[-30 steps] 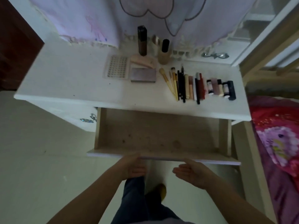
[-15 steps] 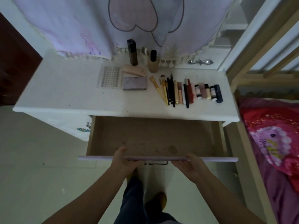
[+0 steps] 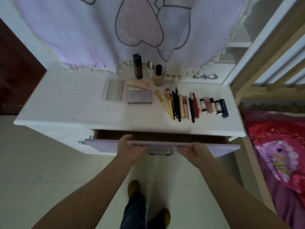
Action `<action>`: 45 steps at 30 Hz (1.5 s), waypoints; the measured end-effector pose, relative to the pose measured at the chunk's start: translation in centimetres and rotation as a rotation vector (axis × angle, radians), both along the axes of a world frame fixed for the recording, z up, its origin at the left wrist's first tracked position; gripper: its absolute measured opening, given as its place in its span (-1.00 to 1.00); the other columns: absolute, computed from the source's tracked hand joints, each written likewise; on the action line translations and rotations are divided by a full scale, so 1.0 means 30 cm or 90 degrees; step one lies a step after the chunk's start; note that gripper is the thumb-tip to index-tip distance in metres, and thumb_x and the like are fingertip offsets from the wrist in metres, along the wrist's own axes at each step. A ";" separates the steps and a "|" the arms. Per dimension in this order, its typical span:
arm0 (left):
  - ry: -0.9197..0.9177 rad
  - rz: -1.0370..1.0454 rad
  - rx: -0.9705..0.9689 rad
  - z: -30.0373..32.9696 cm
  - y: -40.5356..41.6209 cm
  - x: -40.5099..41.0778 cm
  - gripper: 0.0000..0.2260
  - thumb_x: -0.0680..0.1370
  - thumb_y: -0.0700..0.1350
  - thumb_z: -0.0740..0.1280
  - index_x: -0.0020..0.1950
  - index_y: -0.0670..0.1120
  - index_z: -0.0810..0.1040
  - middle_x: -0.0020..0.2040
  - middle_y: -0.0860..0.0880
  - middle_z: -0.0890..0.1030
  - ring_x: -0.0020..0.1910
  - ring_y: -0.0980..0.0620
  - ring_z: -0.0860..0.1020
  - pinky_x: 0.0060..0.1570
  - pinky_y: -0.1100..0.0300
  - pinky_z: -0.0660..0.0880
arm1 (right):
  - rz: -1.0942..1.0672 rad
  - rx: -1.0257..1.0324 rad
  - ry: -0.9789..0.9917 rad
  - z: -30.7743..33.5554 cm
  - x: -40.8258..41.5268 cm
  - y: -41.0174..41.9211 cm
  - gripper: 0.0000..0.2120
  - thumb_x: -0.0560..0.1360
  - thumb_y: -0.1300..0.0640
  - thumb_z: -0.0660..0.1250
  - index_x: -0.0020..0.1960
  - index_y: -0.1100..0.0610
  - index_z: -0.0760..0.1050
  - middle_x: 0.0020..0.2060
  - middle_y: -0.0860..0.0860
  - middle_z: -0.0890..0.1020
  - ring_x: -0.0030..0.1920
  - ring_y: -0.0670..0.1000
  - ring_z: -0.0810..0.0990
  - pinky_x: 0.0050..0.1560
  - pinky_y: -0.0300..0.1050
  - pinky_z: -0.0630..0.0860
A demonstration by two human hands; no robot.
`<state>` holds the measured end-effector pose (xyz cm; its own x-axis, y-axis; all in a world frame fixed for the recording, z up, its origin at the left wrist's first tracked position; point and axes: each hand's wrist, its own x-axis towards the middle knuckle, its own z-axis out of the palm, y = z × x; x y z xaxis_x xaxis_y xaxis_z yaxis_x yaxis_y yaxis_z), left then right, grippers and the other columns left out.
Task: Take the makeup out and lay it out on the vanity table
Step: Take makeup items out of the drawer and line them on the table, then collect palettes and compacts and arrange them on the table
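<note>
Both forearms extended forward, roughly parallel. Left hand (image 3: pixel 130 150) curled, fingers hooked over top edge of drawer front (image 3: pixel 105 145), thumb below. Right hand (image 3: pixel 192 151) likewise clamped on same edge, fingers hidden behind it.

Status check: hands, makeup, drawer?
Left hand and right hand grip drawer front. Makeup laid out on vanity table. Drawer nearly shut, nothing blocking.

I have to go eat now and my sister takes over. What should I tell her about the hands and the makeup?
Left hand and right hand: both grip the top edge of the drawer front, fingers curled over it.
Drawer: open only a crack; inside not visible.
Makeup: laid out on the vanity table: lash tray, palette, brushes, pencils and lipsticks, bottles behind.
Left: push the drawer shut.
</note>
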<state>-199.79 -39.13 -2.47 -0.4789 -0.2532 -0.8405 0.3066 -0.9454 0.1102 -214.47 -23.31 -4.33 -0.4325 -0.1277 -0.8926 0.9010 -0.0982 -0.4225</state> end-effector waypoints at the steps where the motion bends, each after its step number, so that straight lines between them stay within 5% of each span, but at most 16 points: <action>1: 0.026 0.011 0.018 -0.009 -0.030 -0.021 -0.50 0.57 -0.14 0.18 0.40 -0.36 0.11 0.35 -0.31 0.27 0.40 -0.27 0.25 0.44 -0.04 0.16 | -0.033 -0.013 -0.007 -0.005 -0.023 -0.019 -0.55 0.50 0.53 -0.12 0.35 0.39 0.22 0.38 0.36 0.27 0.38 0.36 0.29 0.35 0.23 0.27; 6: 0.056 -0.001 0.006 -0.045 -0.134 -0.098 -0.33 0.54 -0.14 0.22 0.51 -0.28 -0.08 0.47 -0.29 0.11 0.44 -0.28 0.17 0.44 -0.08 0.16 | -0.067 -0.052 -0.037 -0.014 -0.119 -0.092 -0.44 0.48 0.53 -0.20 0.47 0.37 0.08 0.45 0.33 0.17 0.44 0.34 0.18 0.40 0.20 0.19; 8: 0.034 -0.046 -0.012 -0.062 -0.158 -0.107 -0.33 0.53 -0.15 0.22 0.48 -0.30 -0.09 0.45 -0.30 0.12 0.43 -0.29 0.19 0.41 -0.08 0.19 | -0.025 -0.053 -0.021 -0.008 -0.121 -0.097 -0.50 0.49 0.52 -0.16 0.42 0.41 0.15 0.36 0.38 0.29 0.42 0.36 0.22 0.37 0.21 0.26; 10: 0.004 -0.138 -0.061 -0.079 -0.166 -0.109 -0.44 0.54 -0.16 0.21 0.44 -0.33 0.04 0.39 -0.30 0.20 0.35 -0.29 0.29 0.35 -0.05 0.29 | 0.123 -0.008 0.037 0.003 -0.108 -0.084 -0.61 0.52 0.48 -0.10 0.29 0.44 0.30 0.15 0.44 0.44 0.40 0.34 0.28 0.33 0.19 0.35; 13: -0.099 -0.461 -0.189 -0.064 -0.169 -0.117 -0.77 0.55 -0.19 0.16 0.18 -0.24 0.32 0.14 -0.25 0.42 -0.02 -0.18 0.50 -0.04 0.03 0.48 | 0.459 0.127 0.138 0.060 -0.107 -0.051 -0.75 0.59 0.28 0.11 0.18 0.34 0.45 0.13 0.29 0.56 0.20 0.23 0.54 0.18 0.12 0.47; 17: -0.236 -0.886 -0.568 0.103 -0.157 -0.183 -0.78 0.58 -0.13 0.22 0.15 -0.22 0.47 -0.03 -0.14 0.59 -0.18 -0.02 0.54 -0.27 0.20 0.46 | 0.841 0.284 0.281 0.189 -0.187 -0.069 -0.73 0.62 0.09 0.14 0.16 0.24 0.47 0.09 0.15 0.61 0.00 0.11 0.58 0.14 0.01 0.44; 20: -0.281 -1.012 -0.856 0.204 -0.151 -0.258 -0.77 0.60 -0.12 0.20 0.15 -0.23 0.49 0.05 -0.14 0.58 -0.05 -0.04 0.54 -0.15 0.20 0.44 | 0.989 0.526 0.496 0.249 -0.230 -0.115 -0.57 0.63 -0.04 -0.02 0.26 0.19 0.44 0.29 0.16 0.48 0.32 0.15 0.40 0.29 0.04 0.30; 22: -0.358 -1.044 -1.086 0.235 -0.132 -0.294 -0.69 0.61 -0.06 0.15 0.27 -0.18 0.47 0.18 -0.16 0.55 0.12 -0.10 0.53 0.06 0.11 0.46 | 0.943 0.661 0.689 0.253 -0.222 -0.094 -0.54 0.61 -0.09 -0.08 0.29 0.11 0.43 0.39 0.10 0.36 0.47 0.13 0.17 0.42 0.19 0.09; 25: -0.455 -0.917 -1.429 0.259 -0.062 -0.324 -0.63 0.62 0.00 0.11 0.39 -0.10 0.35 0.21 -0.15 0.53 0.14 -0.14 0.51 0.13 -0.01 0.46 | 0.756 0.773 0.964 0.253 -0.165 -0.015 -0.50 0.57 -0.08 -0.11 0.33 0.11 0.38 0.36 0.11 0.41 0.42 0.13 0.29 0.42 0.31 0.10; 27: -0.439 -0.804 -1.616 0.266 -0.005 -0.341 -0.58 0.59 0.01 0.10 0.42 -0.11 0.31 0.22 -0.15 0.51 0.17 -0.16 0.49 0.18 -0.08 0.41 | 0.686 0.813 1.025 0.254 -0.135 0.042 -0.50 0.55 -0.07 -0.04 0.33 0.12 0.42 0.34 0.14 0.46 0.40 0.14 0.37 0.35 0.36 0.18; 30: -0.362 -0.738 -1.757 0.255 0.083 -0.358 -0.47 0.50 0.07 0.10 0.42 -0.12 0.31 0.27 -0.18 0.50 0.24 -0.18 0.48 0.20 -0.25 0.38 | 0.711 0.878 0.981 0.238 -0.102 0.137 -0.49 0.55 -0.08 0.00 0.43 0.07 0.32 0.40 0.14 0.39 0.44 0.14 0.32 0.33 0.42 0.17; 38: -0.279 -0.927 -1.841 0.196 0.253 -0.413 -0.44 0.49 0.14 0.09 0.42 -0.10 0.32 0.35 -0.18 0.45 0.34 -0.14 0.43 0.20 -0.33 0.35 | 0.639 0.966 0.758 0.233 -0.009 0.313 -0.43 0.53 -0.17 -0.08 0.45 0.03 0.30 0.40 0.15 0.39 0.42 0.17 0.35 0.28 0.50 0.15; 42: -0.107 -0.915 -1.920 0.176 0.309 -0.457 -0.47 0.50 0.15 0.10 0.38 -0.08 0.42 0.31 -0.17 0.50 0.29 -0.16 0.48 0.17 -0.31 0.39 | 0.555 1.009 0.606 0.217 0.083 0.371 -0.43 0.52 -0.17 -0.04 0.38 0.08 0.40 0.37 0.16 0.42 0.41 0.18 0.35 0.25 0.52 0.18; 45: 0.048 -0.916 -1.957 0.184 0.358 -0.459 -0.48 0.52 0.18 0.08 0.37 -0.07 0.44 0.30 -0.16 0.51 0.30 -0.15 0.47 0.19 -0.31 0.37 | 0.484 1.039 0.495 0.221 0.181 0.410 -0.29 0.48 -0.22 -0.27 0.48 0.06 0.23 0.50 0.14 0.18 0.51 0.16 0.10 0.34 0.49 -0.09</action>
<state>-213.57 -28.38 3.06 -0.9024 0.4194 0.0988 0.4184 0.9077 -0.0319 -209.04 -11.02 2.29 -0.9861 0.1664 -0.0050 0.1659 0.9850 0.0483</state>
